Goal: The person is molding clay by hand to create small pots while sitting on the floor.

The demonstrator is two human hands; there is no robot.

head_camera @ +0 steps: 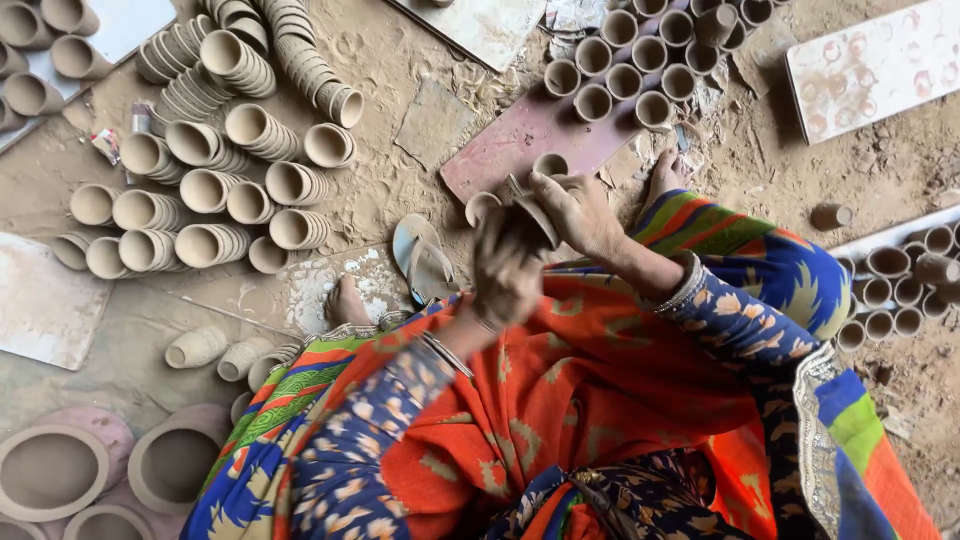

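**One head camera, looking straight down**

There is a single view, from a camera worn on the person's head; it faces steeply downward over the lap and the bright patterned clothing (pixel 600 400), which fills the lower frame at close range; the left hand (pixel 505 275) and right hand (pixel 575 210) sit near the centre; the sandy ground (pixel 400 60) spreads further off toward the top edge; no second view shares the scene.
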